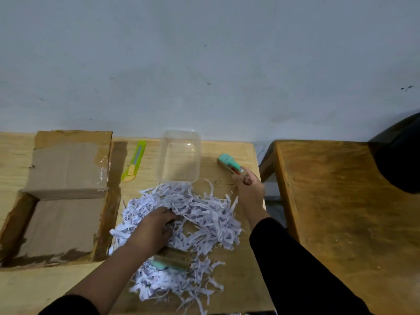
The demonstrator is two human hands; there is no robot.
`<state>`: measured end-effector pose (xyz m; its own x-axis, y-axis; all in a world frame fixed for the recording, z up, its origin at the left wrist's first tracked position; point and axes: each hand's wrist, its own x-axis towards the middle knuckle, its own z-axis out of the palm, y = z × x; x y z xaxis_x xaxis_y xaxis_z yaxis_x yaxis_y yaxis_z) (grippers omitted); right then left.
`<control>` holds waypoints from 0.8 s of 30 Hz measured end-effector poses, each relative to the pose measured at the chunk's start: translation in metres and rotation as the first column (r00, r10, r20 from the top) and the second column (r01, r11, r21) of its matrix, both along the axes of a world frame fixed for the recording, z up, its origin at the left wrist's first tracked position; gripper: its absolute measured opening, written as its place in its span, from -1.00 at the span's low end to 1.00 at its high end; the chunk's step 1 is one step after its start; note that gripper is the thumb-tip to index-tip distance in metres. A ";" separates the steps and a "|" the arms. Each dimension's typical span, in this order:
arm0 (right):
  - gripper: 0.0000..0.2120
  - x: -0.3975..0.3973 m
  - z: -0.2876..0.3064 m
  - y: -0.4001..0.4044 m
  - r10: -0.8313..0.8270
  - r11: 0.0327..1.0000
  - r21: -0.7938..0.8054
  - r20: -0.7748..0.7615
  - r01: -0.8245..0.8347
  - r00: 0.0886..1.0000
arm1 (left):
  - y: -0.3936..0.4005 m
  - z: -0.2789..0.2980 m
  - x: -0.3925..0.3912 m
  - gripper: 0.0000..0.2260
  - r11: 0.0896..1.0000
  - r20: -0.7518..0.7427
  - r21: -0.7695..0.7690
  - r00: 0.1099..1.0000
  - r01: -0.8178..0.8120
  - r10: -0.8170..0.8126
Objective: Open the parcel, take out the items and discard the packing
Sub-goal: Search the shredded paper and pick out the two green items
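Observation:
An open cardboard parcel box (61,201) lies at the left of the light wooden table, its inside bare. A heap of white shredded paper (197,214) covers the table's middle. My left hand (154,228) is pressed into the shreds, fingers curled among them; whether it grips anything is hidden. My right hand (248,189) holds the near end of a mint-green item on a cardboard backing (229,164), just right of the shreds. A second mint-green carded item (172,261) lies half buried in the shreds near my left forearm.
A clear plastic tub (179,155) stands empty behind the shreds. A green-and-yellow utility knife (134,161) lies between the box and the tub. A darker wooden table (341,212) stands to the right across a narrow gap, with a black object (400,155) at its far right.

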<state>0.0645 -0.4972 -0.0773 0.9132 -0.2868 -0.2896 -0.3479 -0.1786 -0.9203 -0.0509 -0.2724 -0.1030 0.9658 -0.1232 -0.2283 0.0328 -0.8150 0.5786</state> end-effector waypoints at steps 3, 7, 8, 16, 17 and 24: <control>-0.60 0.015 -0.010 0.004 0.064 0.976 -0.206 -0.040 -0.070 0.997 | 0.000 0.001 0.000 -0.68 1.000 0.016 -0.016 1.000 -0.003 0.003; -0.55 0.025 -0.010 0.009 0.120 0.929 -0.333 -0.140 -0.161 0.983 | 0.001 0.001 -0.001 -0.68 1.000 0.016 -0.013 1.000 -0.006 0.006; -0.54 0.025 -0.009 0.009 0.130 0.916 -0.360 -0.153 -0.178 0.980 | 0.001 0.001 -0.002 -0.68 1.000 0.009 -0.012 1.000 -0.007 0.007; -0.60 0.000 0.014 0.004 0.115 0.928 -0.340 -0.122 -0.150 0.986 | 0.004 0.020 -0.003 -0.75 0.991 0.032 -0.131 0.999 -0.025 0.030; -0.64 -0.008 0.021 0.005 0.128 0.935 -0.321 -0.081 -0.148 0.988 | 0.005 0.024 -0.004 -0.77 0.989 0.051 -0.147 0.998 -0.022 0.029; -0.86 -0.097 0.037 0.027 0.414 0.881 -0.303 0.119 -0.364 0.903 | 0.022 0.030 -0.029 -0.82 0.987 0.171 -0.112 0.981 0.113 -0.093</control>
